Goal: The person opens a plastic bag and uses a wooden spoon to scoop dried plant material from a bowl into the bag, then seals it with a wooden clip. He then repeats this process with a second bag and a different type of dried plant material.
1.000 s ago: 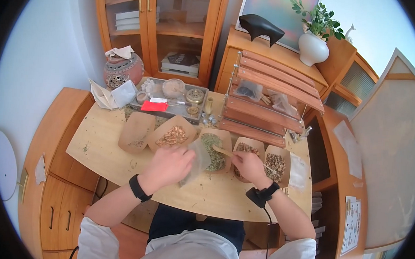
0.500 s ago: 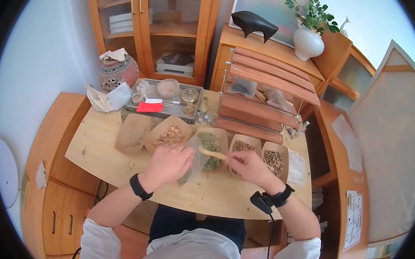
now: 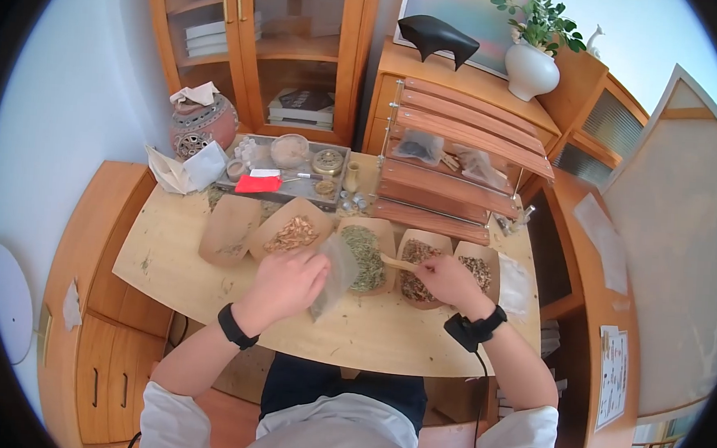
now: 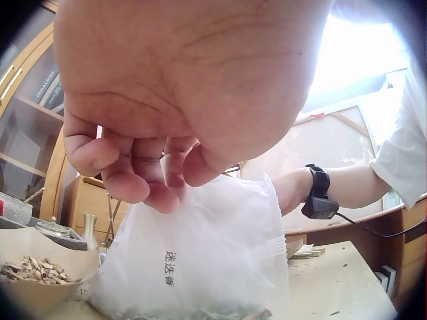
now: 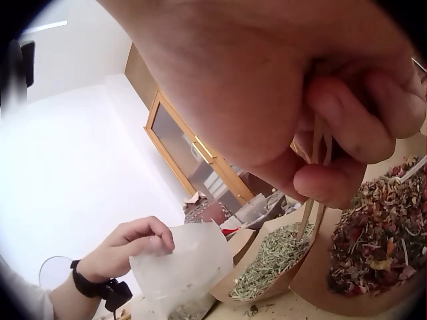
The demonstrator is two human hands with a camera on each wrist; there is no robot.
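Note:
My left hand (image 3: 291, 279) pinches the top edge of a translucent bag (image 3: 336, 272); in the left wrist view the bag (image 4: 200, 253) has dark printed characters and green bits at its bottom. My right hand (image 3: 452, 281) grips a light wooden scoop (image 3: 399, 263), its far end over the paper tray of green herb (image 3: 362, 259). In the right wrist view the scoop's handle (image 5: 313, 200) runs from between my fingers down to the herb (image 5: 273, 260). Just right of that tray is one of reddish-brown mixed pieces (image 3: 419, 269), below my right hand (image 5: 333, 127).
A tray of orange-brown chips (image 3: 292, 233) and a nearly bare paper tray (image 3: 228, 236) lie to the left. Another mixed tray (image 3: 476, 274) and a clear packet (image 3: 513, 287) are at the right. Behind stand a grey tray (image 3: 283, 188) and a wooden rack (image 3: 446, 198).
My right hand and the scoop went left toward the bag, then back right over the green herb. My left hand holds the bag in nearly the same place.

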